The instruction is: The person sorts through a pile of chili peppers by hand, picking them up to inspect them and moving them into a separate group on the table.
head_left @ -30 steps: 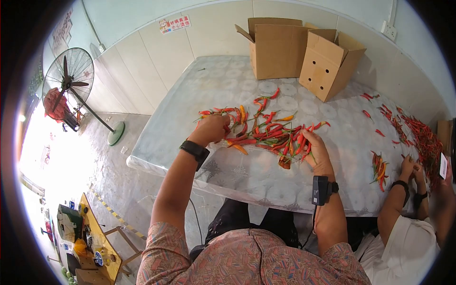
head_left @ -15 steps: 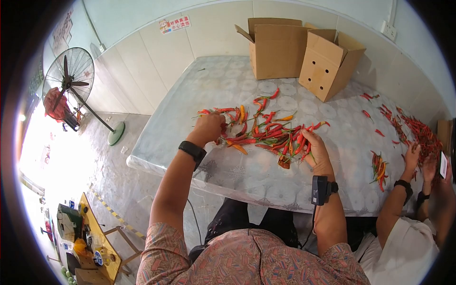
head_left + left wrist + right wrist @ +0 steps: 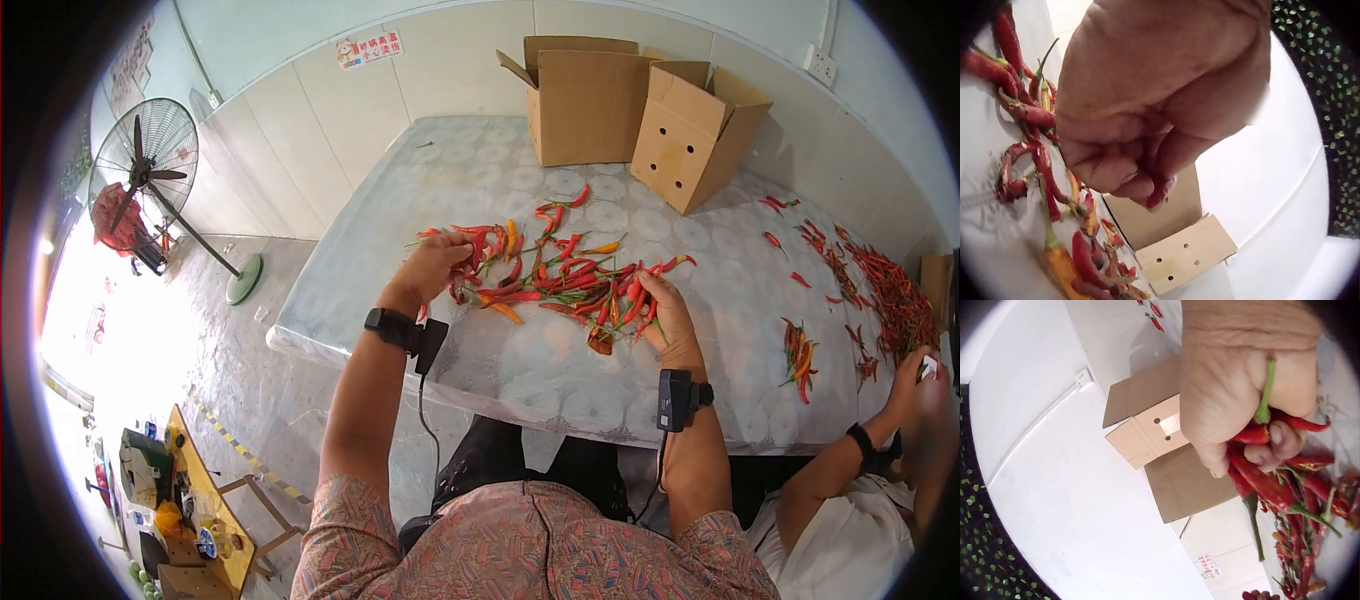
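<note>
Red chili peppers [image 3: 575, 272], with some orange ones, lie in a loose spread between my two hands. At the left end of it, my left hand [image 3: 430, 268] has its fingers curled together. In the left wrist view a red chili pepper [image 3: 1159, 192] shows only as a small tip between thumb and fingers, the rest hidden by the hand. My right hand [image 3: 674, 315] grips several red chili peppers [image 3: 1263, 481] at the right end, green stems sticking out past the fingers. Shrivelled, browned peppers [image 3: 1015, 169] lie beside my left hand.
Two open cardboard boxes [image 3: 590, 110] stand at the back of the covered table [image 3: 380, 215]. To the right are a small group of peppers [image 3: 798, 360] and a large heap [image 3: 895, 300]. Another person's arm [image 3: 840, 480] is at the right edge. A standing fan [image 3: 145, 165] is at left.
My left hand has shifted a little left and turned, bringing its wrist camera into view. My right hand stays in place. The other person's hands have drawn back from the heap.
</note>
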